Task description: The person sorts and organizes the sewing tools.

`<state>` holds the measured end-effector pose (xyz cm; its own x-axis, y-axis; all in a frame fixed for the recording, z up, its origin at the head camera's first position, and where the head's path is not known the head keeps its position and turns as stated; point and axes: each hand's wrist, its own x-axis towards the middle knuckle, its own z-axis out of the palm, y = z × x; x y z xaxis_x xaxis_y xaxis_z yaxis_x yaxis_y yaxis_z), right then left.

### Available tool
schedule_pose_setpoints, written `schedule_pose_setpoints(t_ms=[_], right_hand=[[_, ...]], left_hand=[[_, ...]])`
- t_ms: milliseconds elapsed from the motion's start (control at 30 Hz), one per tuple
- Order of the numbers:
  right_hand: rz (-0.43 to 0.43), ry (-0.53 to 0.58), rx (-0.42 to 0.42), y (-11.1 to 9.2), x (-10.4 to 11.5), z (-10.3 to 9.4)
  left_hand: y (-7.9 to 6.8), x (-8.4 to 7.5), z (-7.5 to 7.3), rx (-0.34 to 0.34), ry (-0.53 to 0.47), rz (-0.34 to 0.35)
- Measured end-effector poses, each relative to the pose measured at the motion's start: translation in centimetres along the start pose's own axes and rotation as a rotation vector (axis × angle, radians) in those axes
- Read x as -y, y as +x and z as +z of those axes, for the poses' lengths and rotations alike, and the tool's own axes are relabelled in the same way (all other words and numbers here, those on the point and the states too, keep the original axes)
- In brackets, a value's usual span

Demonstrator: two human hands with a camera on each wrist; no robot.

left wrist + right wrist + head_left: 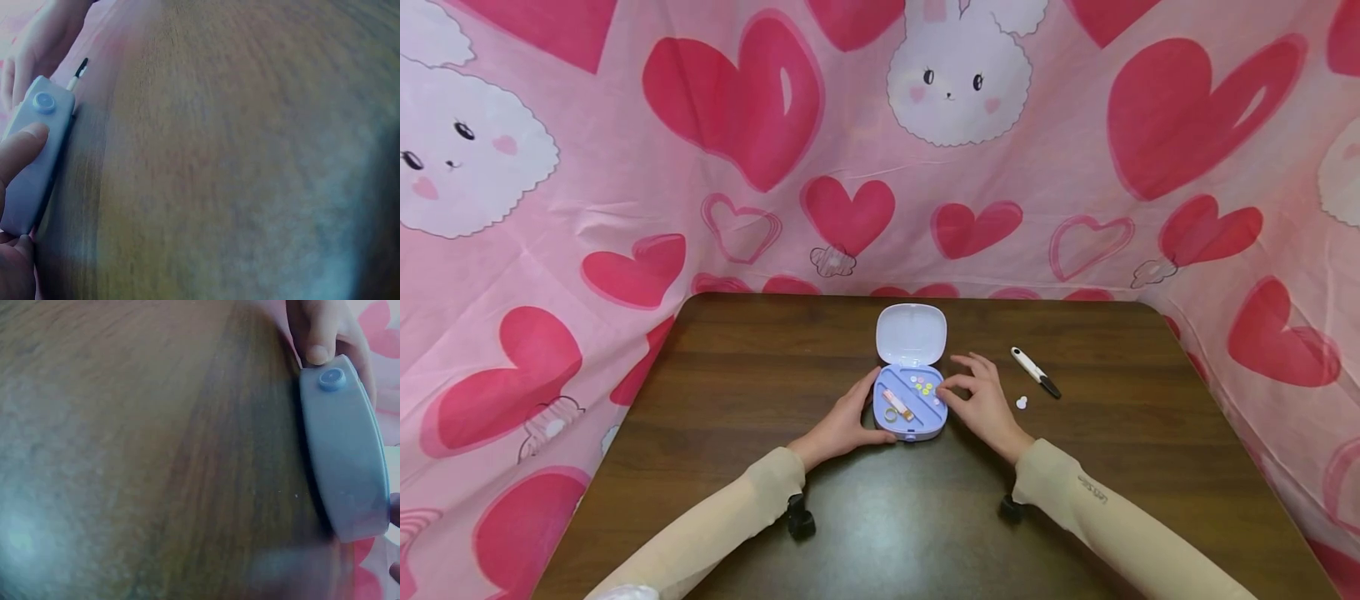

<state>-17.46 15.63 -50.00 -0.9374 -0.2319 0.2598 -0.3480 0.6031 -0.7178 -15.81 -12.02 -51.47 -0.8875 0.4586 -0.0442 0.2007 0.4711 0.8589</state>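
Note:
A lavender box point(910, 431) with a pale, raised lid point(912, 333) stands on the table, divided by slanted walls. Small yellow, white and pink button-like discs point(926, 388) lie in its right compartment. On the left side are a gold-coloured ring point(891, 414) and a slim pink-and-orange item point(897, 405). My left hand point(844, 425) grips the box, thumb at its front and fingers along its left side. Over the right rim, my right hand point(983, 404) brings thumb and index finger close together; whether they pinch a disc is too small to tell. The box's front catch point(332, 379) shows in the right wrist view.
Right of the box lie small white round pieces point(1022, 402) and a slim white-and-black tool point(1035, 372). The brown wooden table point(737, 350) reaches back to a pink heart-patterned cloth point(850, 125) hanging around it.

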Motion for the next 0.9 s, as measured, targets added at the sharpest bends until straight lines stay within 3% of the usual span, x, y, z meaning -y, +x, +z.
schedule_pose_setpoints(t_ms=[900], right_hand=[[0.009, -0.086, 0.080, 0.68, 0.80, -0.55]], left_hand=[[0.01, -0.12, 0.05, 0.006, 0.008, -0.008]])
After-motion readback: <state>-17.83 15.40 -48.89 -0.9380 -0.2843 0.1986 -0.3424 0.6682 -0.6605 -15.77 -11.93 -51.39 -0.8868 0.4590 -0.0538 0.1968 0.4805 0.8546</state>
